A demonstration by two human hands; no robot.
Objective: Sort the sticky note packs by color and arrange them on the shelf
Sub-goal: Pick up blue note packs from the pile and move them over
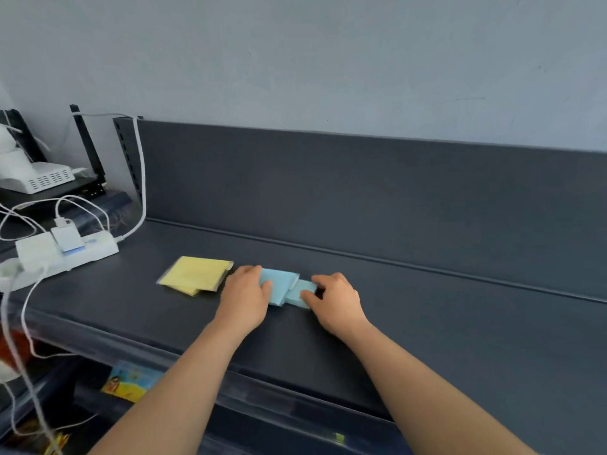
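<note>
Two yellow sticky note packs (195, 274) lie stacked, slightly fanned, on the dark grey shelf (427, 307). Just right of them sit light blue packs (281, 284), overlapping one another. My left hand (248, 295) grips the left blue pack, fingers over its far edge and thumb on top. My right hand (335, 295) pinches the smaller right blue pack (300, 290) at its right end. Both forearms reach in from the bottom of the view.
A white power strip (65, 249) with plugged chargers and cables sits at the shelf's left end. A white device (42, 178) stands behind it. The shelf's back panel (361, 198) rises behind the packs. A colourful package (131, 380) lies on the lower shelf.
</note>
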